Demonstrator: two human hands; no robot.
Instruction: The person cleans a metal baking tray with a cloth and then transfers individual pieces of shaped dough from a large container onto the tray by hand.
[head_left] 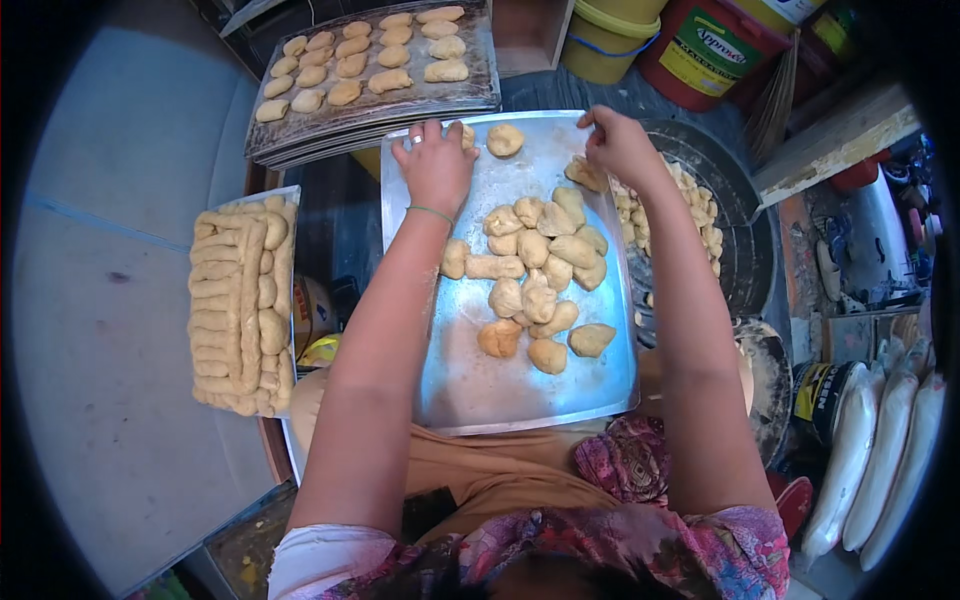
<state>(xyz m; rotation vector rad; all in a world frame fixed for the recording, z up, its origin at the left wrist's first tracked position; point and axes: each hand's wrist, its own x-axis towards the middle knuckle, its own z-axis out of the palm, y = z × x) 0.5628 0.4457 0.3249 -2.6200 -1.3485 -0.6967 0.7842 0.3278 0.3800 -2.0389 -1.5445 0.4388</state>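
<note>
A shallow metal tray (470, 395) rests over my lap, with several pieces of tan dough (535, 248) heaped at its middle and right. My left hand (440, 170), with a ring on one finger, curls palm down over a small dough piece (468, 136) at the tray's far left edge. Just right of it lies a round dough piece (505, 140). At the far right corner is my right hand (622, 150), index finger and thumb apart, close above another dough piece (586, 173). Its other fingers are hidden.
Stacked baking trays (375, 110) bearing shaped dough stand at far left. A tray of dough strips (240, 300) sits left. A black round pan (748, 255) with small dough pieces is right, partly behind my arm. Buckets (612, 40) stand behind; filled plastic bags (888, 465) lie at right.
</note>
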